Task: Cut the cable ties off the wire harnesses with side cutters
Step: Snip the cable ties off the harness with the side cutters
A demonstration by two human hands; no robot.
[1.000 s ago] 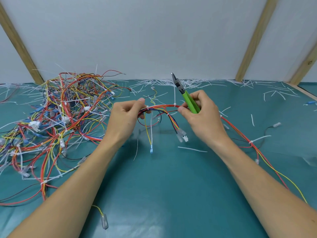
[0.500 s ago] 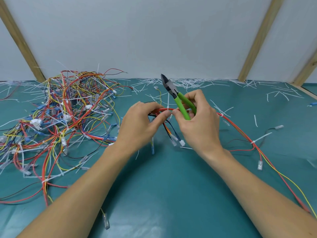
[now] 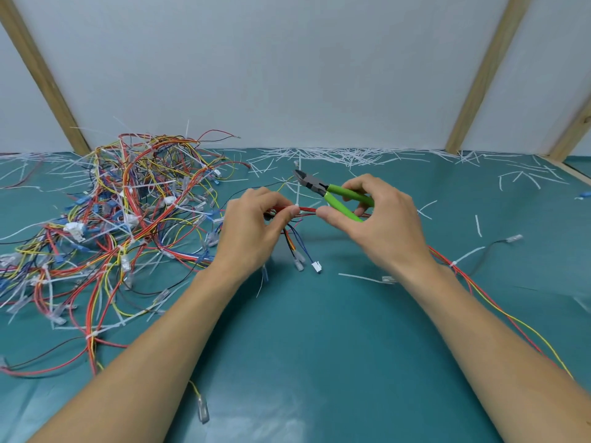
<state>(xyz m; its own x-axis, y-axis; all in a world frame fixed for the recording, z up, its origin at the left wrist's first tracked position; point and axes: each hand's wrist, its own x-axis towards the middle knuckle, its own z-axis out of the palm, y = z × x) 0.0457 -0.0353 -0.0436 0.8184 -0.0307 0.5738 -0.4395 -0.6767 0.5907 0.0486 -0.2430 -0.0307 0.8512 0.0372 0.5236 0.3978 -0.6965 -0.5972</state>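
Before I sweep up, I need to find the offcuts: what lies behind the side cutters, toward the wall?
Behind the side cutters, cut white tie offcuts are strewn along the teal table up to the wall. The right hand covers whatever lies behind the green handles.

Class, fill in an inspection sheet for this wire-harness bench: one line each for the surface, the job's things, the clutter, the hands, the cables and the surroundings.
Surface: teal mat covers the bench.
Job's things: green-handled side cutters, tips pointing up and left, not on a tie; held harness with an uncut white cable tie sticking up between the hands.
Clutter: cut tie offcuts strewn along the far edge and right side.
Hands: left hand pinches the harness; right hand holds the cutters and pinches the harness.
Cables: tangled pile of harnesses at left, ties visible on it; held harness trails off right.
Surroundings: white wall with slanted wooden battens.
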